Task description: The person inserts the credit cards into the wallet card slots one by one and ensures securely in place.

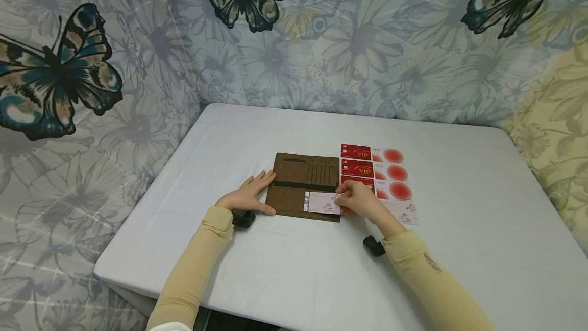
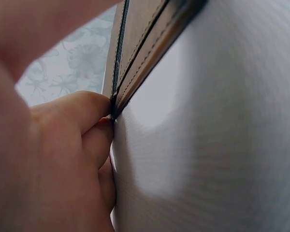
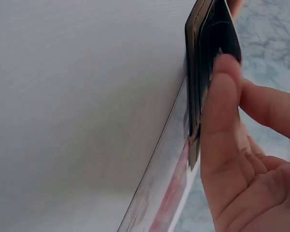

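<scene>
A brown wallet (image 1: 303, 172) lies unfolded on the white table, card slots on its far half. My left hand (image 1: 248, 195) rests at its left side, fingers spread along the edge and thumb near the lower left corner. In the left wrist view those fingers touch the wallet's stitched edge (image 2: 140, 53). A white card (image 1: 322, 202) with a small print lies over the wallet's near half. My right hand (image 1: 360, 201) pinches this card's right end. In the right wrist view the fingertips are at the wallet's layered edge (image 3: 195, 87), and the card is mostly hidden.
Right of the wallet, red VIP cards (image 1: 356, 152) stand in a column. Beside them are several white cards with red discs (image 1: 396, 172), and nearest me a pale printed card (image 1: 405, 212). The white table (image 1: 285, 269) meets butterfly-patterned cloth (image 1: 275, 75) behind.
</scene>
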Demonstrator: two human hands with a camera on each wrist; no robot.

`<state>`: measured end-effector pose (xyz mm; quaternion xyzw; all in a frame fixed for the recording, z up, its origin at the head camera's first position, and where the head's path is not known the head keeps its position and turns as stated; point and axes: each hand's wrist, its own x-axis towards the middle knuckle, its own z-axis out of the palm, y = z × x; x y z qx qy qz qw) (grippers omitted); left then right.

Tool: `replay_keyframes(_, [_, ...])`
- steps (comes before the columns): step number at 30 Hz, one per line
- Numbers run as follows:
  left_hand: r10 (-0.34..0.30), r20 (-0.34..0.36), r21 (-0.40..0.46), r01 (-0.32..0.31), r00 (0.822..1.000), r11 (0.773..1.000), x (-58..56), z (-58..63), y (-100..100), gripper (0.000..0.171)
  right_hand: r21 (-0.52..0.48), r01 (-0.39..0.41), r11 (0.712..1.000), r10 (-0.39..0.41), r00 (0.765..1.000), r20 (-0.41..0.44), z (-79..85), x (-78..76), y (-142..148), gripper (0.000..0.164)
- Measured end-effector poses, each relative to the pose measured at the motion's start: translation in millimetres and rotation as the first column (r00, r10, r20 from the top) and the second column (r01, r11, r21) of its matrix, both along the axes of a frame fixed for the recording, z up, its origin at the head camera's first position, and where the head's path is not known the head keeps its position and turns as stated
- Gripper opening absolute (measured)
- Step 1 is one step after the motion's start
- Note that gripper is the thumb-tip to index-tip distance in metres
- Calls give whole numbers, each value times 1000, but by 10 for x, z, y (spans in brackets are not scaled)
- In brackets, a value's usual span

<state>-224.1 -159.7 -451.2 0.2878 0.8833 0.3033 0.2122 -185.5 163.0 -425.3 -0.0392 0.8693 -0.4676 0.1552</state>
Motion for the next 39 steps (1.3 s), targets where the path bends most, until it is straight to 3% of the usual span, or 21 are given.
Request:
replay_keyframes(6, [-1, -1, 15, 1, 1000, 1000, 7, 1, -3, 109, 90, -18, 996, 22, 999, -44, -18, -39, -54, 21])
replay_keyframes(14, [-5, -1, 19, 5, 1000, 1000, -1, -14, -3, 109, 130, -33, 991, 39, 999, -37, -44, -95, -98, 20])
replay_keyframes(25, [0, -1, 8, 0, 1000, 1000, 1, -23, 6, 108, 123, -63, 990, 65, 998, -6, -55, -138, -140, 22])
replay_keyframes(34, [-5, -3, 13, 5, 1000, 1000, 9, -18, 2, 108, 43, -69, 997, 68, 998, 3, -54, -15, -39, 42])
replay_keyframes(39, [-19, -13, 51, 20, 1000, 998, 26, -11, -23, 110, 27, -65, 998, 64, 998, 28, -62, 64, 59, 39])
